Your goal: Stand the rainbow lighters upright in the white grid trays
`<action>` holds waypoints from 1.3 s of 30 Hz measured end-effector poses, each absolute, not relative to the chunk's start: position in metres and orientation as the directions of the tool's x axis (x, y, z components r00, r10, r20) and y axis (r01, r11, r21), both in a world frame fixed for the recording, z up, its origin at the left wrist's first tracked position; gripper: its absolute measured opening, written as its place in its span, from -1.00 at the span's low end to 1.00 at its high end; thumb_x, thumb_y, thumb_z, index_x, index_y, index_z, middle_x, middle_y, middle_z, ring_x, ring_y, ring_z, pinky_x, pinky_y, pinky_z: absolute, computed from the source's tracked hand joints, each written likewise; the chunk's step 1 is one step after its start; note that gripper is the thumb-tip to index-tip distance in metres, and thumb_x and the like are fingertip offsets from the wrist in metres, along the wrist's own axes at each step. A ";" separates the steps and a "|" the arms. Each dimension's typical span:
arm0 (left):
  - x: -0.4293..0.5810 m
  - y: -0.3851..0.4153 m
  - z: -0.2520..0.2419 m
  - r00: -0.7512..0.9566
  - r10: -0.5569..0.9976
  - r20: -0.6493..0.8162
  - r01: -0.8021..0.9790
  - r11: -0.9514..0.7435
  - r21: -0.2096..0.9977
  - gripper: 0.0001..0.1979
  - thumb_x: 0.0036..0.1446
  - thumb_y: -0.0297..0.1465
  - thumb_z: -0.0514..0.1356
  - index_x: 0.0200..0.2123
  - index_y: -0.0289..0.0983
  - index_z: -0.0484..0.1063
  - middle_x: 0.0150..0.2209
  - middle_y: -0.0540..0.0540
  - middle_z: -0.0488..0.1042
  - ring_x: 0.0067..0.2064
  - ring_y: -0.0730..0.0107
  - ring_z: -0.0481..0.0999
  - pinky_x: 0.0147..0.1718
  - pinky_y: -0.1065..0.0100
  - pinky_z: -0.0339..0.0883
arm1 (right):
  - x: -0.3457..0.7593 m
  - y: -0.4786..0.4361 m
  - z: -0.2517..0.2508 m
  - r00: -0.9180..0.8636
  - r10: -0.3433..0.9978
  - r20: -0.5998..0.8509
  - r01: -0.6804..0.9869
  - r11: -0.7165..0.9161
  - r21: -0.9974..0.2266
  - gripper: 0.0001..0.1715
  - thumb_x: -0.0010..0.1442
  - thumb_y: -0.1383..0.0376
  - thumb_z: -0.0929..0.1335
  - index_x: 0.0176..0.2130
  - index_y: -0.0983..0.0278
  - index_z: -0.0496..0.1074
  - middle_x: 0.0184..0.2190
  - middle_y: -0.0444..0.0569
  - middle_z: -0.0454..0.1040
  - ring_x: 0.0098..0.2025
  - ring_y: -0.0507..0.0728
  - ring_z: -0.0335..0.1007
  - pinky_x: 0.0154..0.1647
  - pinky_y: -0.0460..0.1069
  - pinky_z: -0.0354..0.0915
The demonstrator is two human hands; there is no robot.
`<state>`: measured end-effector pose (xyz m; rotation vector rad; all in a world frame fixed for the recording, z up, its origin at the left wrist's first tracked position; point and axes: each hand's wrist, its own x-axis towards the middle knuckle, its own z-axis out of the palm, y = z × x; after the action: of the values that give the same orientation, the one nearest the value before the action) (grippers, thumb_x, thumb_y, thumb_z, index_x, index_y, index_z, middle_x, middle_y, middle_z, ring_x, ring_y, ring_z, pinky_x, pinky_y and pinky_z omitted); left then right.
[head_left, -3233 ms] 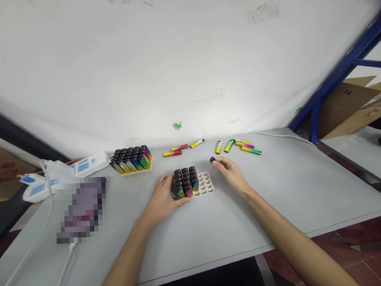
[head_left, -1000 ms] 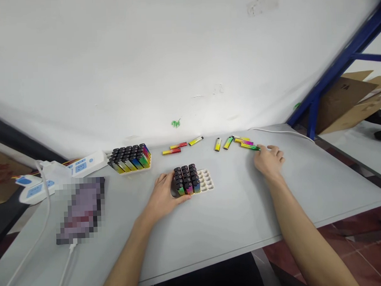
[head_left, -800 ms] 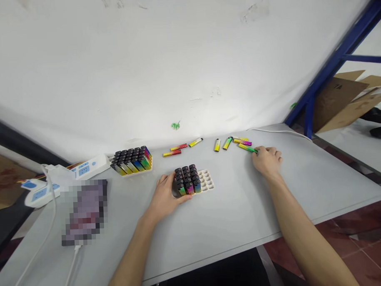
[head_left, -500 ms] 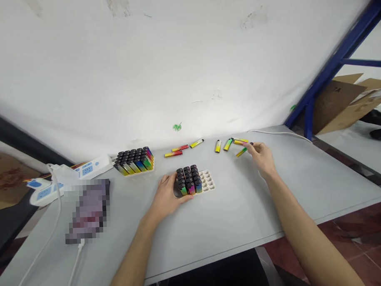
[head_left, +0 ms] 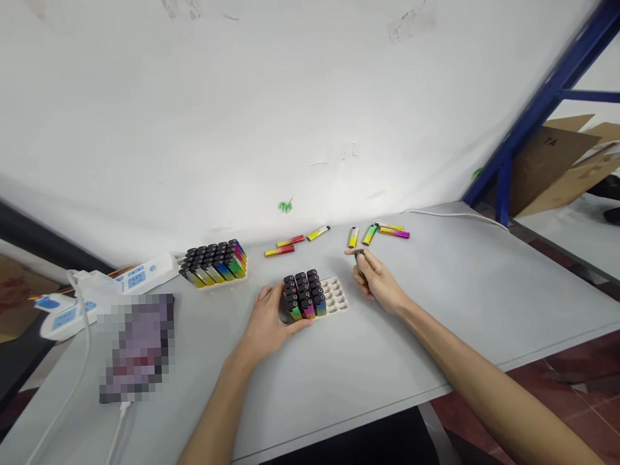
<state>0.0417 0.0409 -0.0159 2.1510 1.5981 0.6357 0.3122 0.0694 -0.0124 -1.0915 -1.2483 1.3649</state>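
Note:
My left hand (head_left: 269, 320) grips the left end of a white tray (head_left: 337, 303), thumb along its front edge and fingers behind. Upright lighters (head_left: 305, 295) with black tops fill the tray's left part, and bare round holes show on its right. My right hand (head_left: 375, 274) is closed around a green lighter (head_left: 360, 257), held upright just right of the tray and above the table. Its lower part is hidden by the fingers. Beyond that hand lie a yellow lighter (head_left: 353, 237), a green-yellow lighter (head_left: 370, 234) and a purple-yellow lighter (head_left: 395, 233).
A second tray full of lighters (head_left: 214, 264) stands at the back left. Red-yellow lighters (head_left: 279, 251) and another yellow lighter (head_left: 318, 233) lie near the wall. A power strip (head_left: 139, 278), a pixelated phone-like item (head_left: 141, 350) and a white cable (head_left: 116, 429) occupy the left side.
My right hand has lifted the green lighter from the back right group and carried it left and nearer, turning it upright. My left hand stays on the tray.

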 end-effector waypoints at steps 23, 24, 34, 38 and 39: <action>0.040 0.042 -0.018 0.220 0.970 0.105 0.786 -0.240 0.570 -0.30 -0.03 -0.09 0.40 0.13 -0.18 0.29 0.04 -0.18 0.39 0.15 -0.05 0.35 0.12 0.02 0.29 | 0.306 0.070 -0.007 -0.021 0.959 -0.283 -0.223 -0.281 -0.934 -0.36 0.33 -0.03 0.14 -0.67 0.22 0.04 -0.71 -0.26 -0.16 -0.66 -0.05 -0.34 -0.63 -0.07 -0.30; 0.040 0.042 -0.018 0.224 0.969 0.105 0.786 -0.243 0.569 -0.31 -0.03 -0.09 0.40 0.12 -0.18 0.30 0.04 -0.18 0.39 0.14 -0.05 0.35 0.11 0.02 0.29 | 0.306 0.070 -0.007 -0.019 0.958 -0.287 -0.226 -0.284 -0.932 -0.37 0.33 0.01 0.13 -0.67 0.22 0.04 -0.71 -0.26 -0.16 -0.66 -0.05 -0.34 -0.63 -0.07 -0.30; 0.041 0.041 -0.016 0.204 0.976 0.079 0.787 -0.211 0.580 -0.25 -0.05 -0.08 0.40 0.15 -0.24 0.27 0.04 -0.21 0.38 0.15 -0.07 0.33 0.14 -0.01 0.26 | 0.304 0.070 -0.017 0.031 0.977 -0.213 -0.214 -0.201 -0.956 -0.39 0.32 -0.09 0.11 -0.55 0.23 0.21 -0.67 -0.24 -0.04 -0.66 -0.03 -0.19 -0.62 -0.06 -0.16; 0.040 0.042 -0.019 0.218 0.971 0.102 0.781 -0.236 0.578 -0.29 -0.05 -0.08 0.41 0.13 -0.18 0.29 0.02 -0.17 0.39 0.14 -0.05 0.35 0.12 0.01 0.29 | 0.305 0.070 -0.014 0.034 0.998 -0.059 -0.118 -0.055 -0.991 -0.51 0.30 -0.09 0.19 -0.30 0.24 0.39 -0.45 -0.14 0.29 -0.46 0.04 0.24 -0.40 -0.03 0.20; 0.040 0.042 -0.019 0.223 0.969 0.108 0.781 -0.244 0.575 -0.30 -0.04 -0.08 0.41 0.12 -0.17 0.30 0.02 -0.16 0.39 0.14 -0.04 0.35 0.11 0.02 0.29 | 0.306 0.070 -0.013 0.022 0.999 -0.030 -0.058 -0.029 -0.998 -0.54 0.28 -0.08 0.24 -0.26 0.24 0.40 -0.40 -0.12 0.33 -0.39 0.06 0.28 -0.32 -0.02 0.23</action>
<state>0.0396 0.0420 -0.0190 2.1042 1.6166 0.6386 0.3057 0.0702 -0.0134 -1.1985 -1.1355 1.2411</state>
